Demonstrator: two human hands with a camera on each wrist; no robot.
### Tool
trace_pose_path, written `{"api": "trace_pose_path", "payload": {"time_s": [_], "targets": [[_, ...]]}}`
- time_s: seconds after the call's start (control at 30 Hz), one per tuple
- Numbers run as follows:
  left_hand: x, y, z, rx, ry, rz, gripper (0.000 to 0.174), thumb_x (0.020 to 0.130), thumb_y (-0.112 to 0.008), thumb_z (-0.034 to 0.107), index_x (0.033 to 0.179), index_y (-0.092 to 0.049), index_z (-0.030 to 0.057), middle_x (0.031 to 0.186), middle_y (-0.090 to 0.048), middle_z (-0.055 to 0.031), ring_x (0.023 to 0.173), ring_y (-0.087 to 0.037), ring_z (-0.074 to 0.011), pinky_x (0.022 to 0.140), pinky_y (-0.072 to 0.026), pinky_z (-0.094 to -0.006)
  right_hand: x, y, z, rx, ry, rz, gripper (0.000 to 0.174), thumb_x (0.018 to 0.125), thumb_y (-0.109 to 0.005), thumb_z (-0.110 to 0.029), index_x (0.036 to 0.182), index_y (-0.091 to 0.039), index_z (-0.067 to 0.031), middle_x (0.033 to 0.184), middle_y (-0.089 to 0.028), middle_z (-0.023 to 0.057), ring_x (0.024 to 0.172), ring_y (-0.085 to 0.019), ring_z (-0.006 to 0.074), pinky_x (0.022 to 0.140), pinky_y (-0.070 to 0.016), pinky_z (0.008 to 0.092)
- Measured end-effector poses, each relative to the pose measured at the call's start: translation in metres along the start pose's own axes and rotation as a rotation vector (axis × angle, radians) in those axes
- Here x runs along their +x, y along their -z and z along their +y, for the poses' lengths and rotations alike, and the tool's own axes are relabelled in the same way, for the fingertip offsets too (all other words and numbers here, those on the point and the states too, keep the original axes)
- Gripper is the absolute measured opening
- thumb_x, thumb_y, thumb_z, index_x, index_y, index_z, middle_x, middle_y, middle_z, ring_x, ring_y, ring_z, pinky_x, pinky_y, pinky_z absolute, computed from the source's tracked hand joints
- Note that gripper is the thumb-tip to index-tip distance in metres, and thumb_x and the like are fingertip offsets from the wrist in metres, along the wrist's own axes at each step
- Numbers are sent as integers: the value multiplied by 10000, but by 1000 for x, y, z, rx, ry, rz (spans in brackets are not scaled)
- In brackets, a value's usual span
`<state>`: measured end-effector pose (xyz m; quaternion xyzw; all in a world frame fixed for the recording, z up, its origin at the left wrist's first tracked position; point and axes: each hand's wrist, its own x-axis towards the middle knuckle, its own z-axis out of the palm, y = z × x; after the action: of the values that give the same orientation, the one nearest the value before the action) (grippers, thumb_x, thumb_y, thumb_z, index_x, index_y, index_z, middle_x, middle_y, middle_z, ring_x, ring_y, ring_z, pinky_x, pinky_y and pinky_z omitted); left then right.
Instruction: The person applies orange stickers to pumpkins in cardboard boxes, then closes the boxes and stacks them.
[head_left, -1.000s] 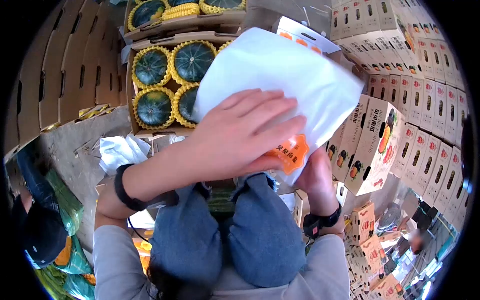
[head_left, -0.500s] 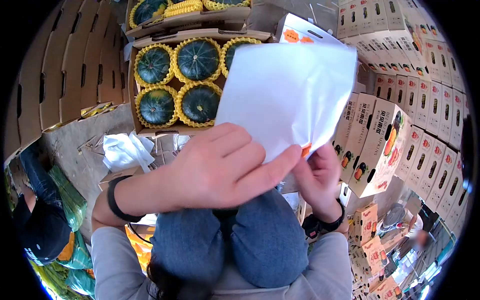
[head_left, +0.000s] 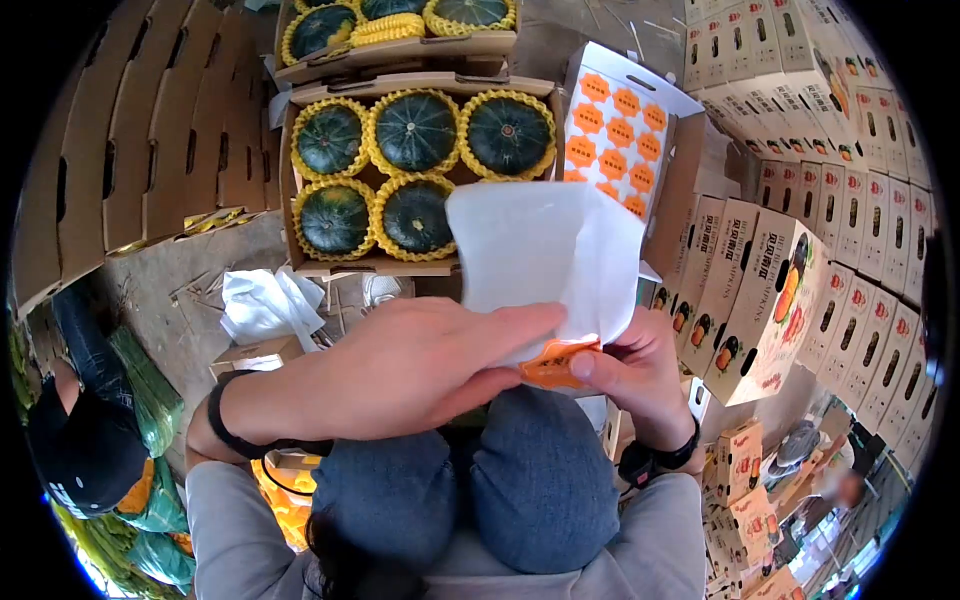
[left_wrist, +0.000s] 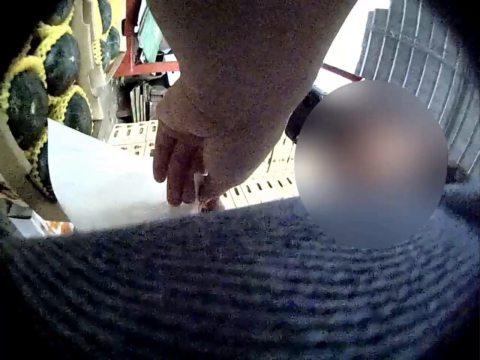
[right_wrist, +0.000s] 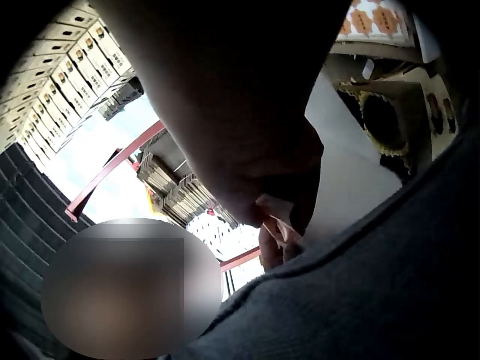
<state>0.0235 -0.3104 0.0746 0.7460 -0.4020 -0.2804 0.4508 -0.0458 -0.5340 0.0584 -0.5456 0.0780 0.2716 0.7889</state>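
In the head view a white sheet (head_left: pixel 535 240) is held above the knees, bent, its lower edge showing an orange sticker (head_left: pixel 560 365). My left hand (head_left: pixel 430 350) lies across its lower left part, fingers on the sheet and thumb at the sticker's left end. With thumb and fingers, my right hand (head_left: pixel 645 365) pinches the lower right corner, thumb on the sticker. The sheet (left_wrist: pixel 105 180) also shows pale in the left wrist view. Behind it stands a carton (head_left: pixel 380 268) of dark green pumpkins (head_left: pixel 415 130) in yellow foam nets.
A white sheet of orange stickers (head_left: pixel 612 140) rests right of the pumpkin carton. Printed cartons (head_left: pixel 765 290) are stacked on the right, and brown cartons (head_left: pixel 130 150) line the left. Crumpled white paper (head_left: pixel 270 305) lies left of my forearm. A person in a black cap (head_left: pixel 85 440) is at lower left.
The sheet has come down and bends more, uncovering more pumpkins and the other sticker sheet. My left hand has turned flatter over the lower part; my right hand keeps hold of the corner.
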Motion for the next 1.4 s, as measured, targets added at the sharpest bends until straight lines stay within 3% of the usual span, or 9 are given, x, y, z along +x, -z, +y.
{"api": "trace_pose_path", "payload": {"time_s": [0.1, 0.3, 0.4, 0.6, 0.77, 1.0, 1.2, 1.33, 1.4], "targets": [[-3, -1, -5, 89, -81, 122, 528, 725, -708, 94, 1209, -511, 20, 703, -561, -58, 593, -551, -262, 542, -455, -342, -3, 5, -3, -270, -20, -17, 212, 832, -638, -70, 1018, -636, 32, 942, -668, 70, 821, -602, 93, 705, -470, 223], [-20, 10, 24, 418, -194, 38, 444, 765, -653, 142, 1175, -524, 31, 705, -566, -68, 556, -536, -211, 494, -416, -310, -8, 6, 13, -51, 270, 51, 189, 846, -624, -89, 983, -649, 38, 916, -671, 93, 785, -611, 122, 698, -476, 253], [-21, 0, 15, 263, -68, 49, 434, 755, -670, 173, 1145, -536, 38, 714, -543, -46, 591, -531, -224, 517, -417, -314, -9, 3, 22, 115, 159, 113, 174, 805, -672, -106, 949, -675, -9, 1033, -627, 118, 925, -585, 162, 764, -460, 272], [-6, -4, -10, -124, -65, 171, 384, 733, -723, 158, 1058, -549, 50, 892, -602, -91, 863, -586, -261, 773, -452, -344, 0, -5, 20, -1079, 1020, 327, 123, 673, -762, -202, 748, -678, -154, 1257, -440, 130, 1142, -439, 253, 943, -352, 417], [0, -23, -21, -490, -11, 28, 225, 803, -653, 140, 974, -539, 51, 850, -593, -102, 762, -628, -261, 665, -492, -331, -5, -5, 2, -1345, 834, 205, 186, 615, -765, -233, 646, -615, -129, 904, -650, -35, 821, -530, 188, 970, -298, 491], [-11, -33, -43, -164, -197, 217, 106, 756, -654, 109, 824, -583, 68, 858, -587, -68, 826, -595, -245, 663, -474, -336, 5, -10, 12, -1366, 750, 181, 224, 645, -736, -291, 615, -590, -124, 993, -647, -36, 860, -517, 204, 994, -231, 557], [-26, 3, -38, -10, -312, 350, 111, 743, -658, 106, 831, -597, 76, 902, -587, -83, 952, -562, -273, 773, -442, -342, -8, 19, 11, -1324, 612, 12, 322, 833, -590, -321, 637, -591, -66, 1002, -648, 66, 886, -557, 248, 970, -308, 546], [-32, 23, -89, -19, 91, 576, 91, 764, -652, 111, 804, -594, 55, 862, -595, -94, 941, -559, -263, 802, -425, -365, -36, 55, 23, -1024, 678, 896, 305, 920, -448, -214, 874, -660, -1, 995, -640, 132, 907, -584, 203, 903, -429, 414], [-27, 20, -113, 176, 205, 455, 112, 785, -645, 149, 822, -593, 57, 825, -592, -71, 918, -545, -236, 847, -377, -383, -41, 62, 14, -1047, 674, 1229, 302, 901, -405, -131, 995, -647, 23, 1041, -626, 125, 959, -579, 202, 880, -448, 345]]}}
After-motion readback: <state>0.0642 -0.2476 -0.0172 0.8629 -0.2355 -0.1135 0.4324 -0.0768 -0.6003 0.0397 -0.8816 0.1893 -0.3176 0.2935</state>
